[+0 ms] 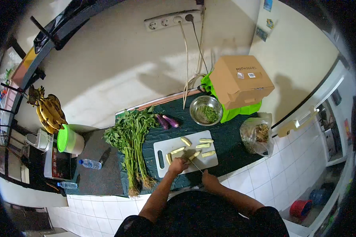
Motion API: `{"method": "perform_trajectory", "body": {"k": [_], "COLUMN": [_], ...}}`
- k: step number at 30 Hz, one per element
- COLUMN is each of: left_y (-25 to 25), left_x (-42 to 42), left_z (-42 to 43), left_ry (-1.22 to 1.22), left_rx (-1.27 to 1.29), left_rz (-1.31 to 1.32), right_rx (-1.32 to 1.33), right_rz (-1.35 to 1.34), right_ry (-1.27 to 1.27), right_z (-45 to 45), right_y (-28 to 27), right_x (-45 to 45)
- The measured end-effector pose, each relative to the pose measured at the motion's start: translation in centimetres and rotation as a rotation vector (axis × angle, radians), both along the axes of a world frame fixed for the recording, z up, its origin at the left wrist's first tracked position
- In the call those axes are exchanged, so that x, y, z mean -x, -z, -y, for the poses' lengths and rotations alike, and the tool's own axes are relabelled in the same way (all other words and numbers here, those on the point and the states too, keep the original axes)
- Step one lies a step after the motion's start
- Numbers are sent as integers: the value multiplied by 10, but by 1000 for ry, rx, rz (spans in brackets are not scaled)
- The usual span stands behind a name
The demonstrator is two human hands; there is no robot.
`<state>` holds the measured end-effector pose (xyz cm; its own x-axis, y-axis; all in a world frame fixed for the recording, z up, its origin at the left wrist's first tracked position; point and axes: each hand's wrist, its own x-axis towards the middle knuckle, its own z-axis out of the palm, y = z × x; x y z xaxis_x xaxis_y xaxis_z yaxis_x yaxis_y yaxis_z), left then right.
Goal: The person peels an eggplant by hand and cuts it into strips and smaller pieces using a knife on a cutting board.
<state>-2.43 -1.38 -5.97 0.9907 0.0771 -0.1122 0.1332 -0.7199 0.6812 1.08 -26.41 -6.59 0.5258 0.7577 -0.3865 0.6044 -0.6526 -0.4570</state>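
Note:
On a white cutting board point(166, 146) lie several pale yellow-green vegetable pieces point(203, 145), cut lengthwise; their exact kind is unclear. My left hand point(178, 165) is over the board's near edge, fingers drawn together at the lower end of one pale vegetable piece point(195, 155). My right hand point(210, 182) is closed around the handle of a knife point(197, 167), just off the near edge. The blade points away and left, towards that piece by my left fingertips. My hand hides most of the knife's handle.
Left of the board lie leafy greens with roots point(136, 138) and two purple eggplants point(170, 121). Behind are a metal bowl point(194, 113) of chopped greens and a cardboard box point(241, 83). A plastic bag point(247, 138) stands right, a water bottle point(90, 164) left.

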Motion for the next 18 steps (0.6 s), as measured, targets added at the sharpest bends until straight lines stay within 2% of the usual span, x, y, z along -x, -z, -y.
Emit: {"method": "perform_trajectory", "body": {"k": [1, 4, 5, 6, 8, 12, 13, 15, 18], "left_y": [3, -11, -18, -12, 13, 38, 38, 12, -9], "left_x": [-1, 8, 8, 10, 13, 20, 21, 20, 17], "left_z": [-1, 5, 7, 5, 2, -8, -8, -3, 4], "left_ry": [15, -51, -113, -114, -111, -246, -280, -502, -525], "left_rx": [-7, 51, 61, 52, -36, -40, -39, 197, 247], "left_rz": [-89, -118, -263, -255, -148, -47, -19, -100, -12], "right_rx": [-16, 10, 64, 54, 60, 94, 97, 99, 152], "right_rz": [-25, -71, -100, -94, -18, -79, -88, -91, -82], "right_ry": [5, 66, 126, 126, -115, -58, -61, -67, -22], "right_z": [-8, -22, -26, -25, -16, -8, -6, -5, 4], "right_y": [-4, -13, -15, -6, 26, -2, -25, -38, -44], "right_x": [-5, -7, -8, -10, -19, -25, -28, -34, -37]}}
